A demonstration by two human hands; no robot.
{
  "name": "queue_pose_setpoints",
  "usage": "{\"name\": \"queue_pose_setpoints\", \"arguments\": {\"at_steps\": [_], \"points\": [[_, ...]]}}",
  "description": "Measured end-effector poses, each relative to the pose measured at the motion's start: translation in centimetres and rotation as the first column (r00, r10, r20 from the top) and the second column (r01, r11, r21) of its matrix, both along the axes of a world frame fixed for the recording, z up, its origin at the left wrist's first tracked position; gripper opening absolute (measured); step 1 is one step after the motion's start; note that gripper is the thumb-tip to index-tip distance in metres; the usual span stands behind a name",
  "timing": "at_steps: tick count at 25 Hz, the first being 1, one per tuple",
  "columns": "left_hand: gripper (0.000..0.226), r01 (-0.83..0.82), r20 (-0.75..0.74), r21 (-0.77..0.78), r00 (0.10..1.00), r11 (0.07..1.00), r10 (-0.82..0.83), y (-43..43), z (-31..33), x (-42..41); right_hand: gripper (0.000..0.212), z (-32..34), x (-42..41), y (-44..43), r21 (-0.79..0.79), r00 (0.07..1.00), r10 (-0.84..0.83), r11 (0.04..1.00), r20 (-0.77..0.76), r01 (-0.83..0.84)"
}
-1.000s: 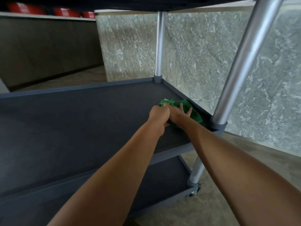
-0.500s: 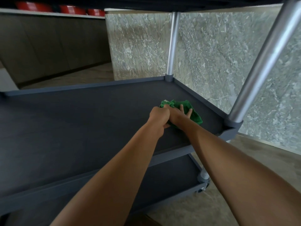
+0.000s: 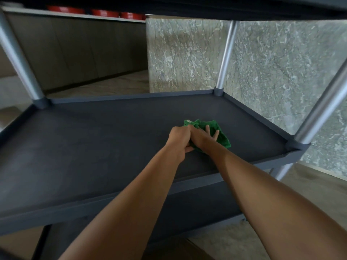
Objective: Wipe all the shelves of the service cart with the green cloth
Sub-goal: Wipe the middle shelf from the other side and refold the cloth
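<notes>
The green cloth (image 3: 220,136) lies bunched on the dark middle shelf (image 3: 93,139) of the service cart, right of centre. My right hand (image 3: 203,136) presses flat on the cloth with its fingers spread. My left hand (image 3: 178,138) sits tight against it, fingers curled round the cloth's near left edge. Below, part of the lower shelf (image 3: 197,212) shows between my forearms. The underside of the top shelf (image 3: 206,6) runs along the top of the view.
Silver posts stand at the corners: far right (image 3: 226,55), near right (image 3: 323,102), far left (image 3: 17,59). A raised rim (image 3: 131,95) edges the shelf. A grey marble wall (image 3: 281,72) is close behind and to the right. Red bowls (image 3: 105,13) sit on a far counter.
Both hands have slid the cloth leftward, away from the shelf's right rim and toward the middle. My view has swung left, bringing the far left post into sight.
</notes>
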State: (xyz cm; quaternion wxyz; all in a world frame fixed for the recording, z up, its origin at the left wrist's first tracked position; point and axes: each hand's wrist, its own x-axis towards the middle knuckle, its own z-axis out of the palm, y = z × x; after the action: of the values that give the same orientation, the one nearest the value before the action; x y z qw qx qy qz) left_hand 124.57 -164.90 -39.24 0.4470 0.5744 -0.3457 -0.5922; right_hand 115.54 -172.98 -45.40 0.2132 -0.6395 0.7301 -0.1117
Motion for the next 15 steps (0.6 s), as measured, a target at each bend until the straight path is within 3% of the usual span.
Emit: {"name": "queue_pose_setpoints", "arguments": {"at_steps": [7, 15], "points": [[0.033, -0.113, 0.006, -0.009, 0.994, 0.993, 0.114, 1.5, -0.9, 6.6, 0.062, 0.4, 7.6, 1.9, 0.013, 0.994, 0.069, 0.997, 0.082, -0.07], [0.036, -0.129, 0.011, -0.008, 0.992, 0.992, 0.129, 3.1, -0.6, 11.1, 0.063, 0.3, 12.4, 3.0, 0.026, 0.995, 0.076, 0.997, 0.058, -0.078]]}}
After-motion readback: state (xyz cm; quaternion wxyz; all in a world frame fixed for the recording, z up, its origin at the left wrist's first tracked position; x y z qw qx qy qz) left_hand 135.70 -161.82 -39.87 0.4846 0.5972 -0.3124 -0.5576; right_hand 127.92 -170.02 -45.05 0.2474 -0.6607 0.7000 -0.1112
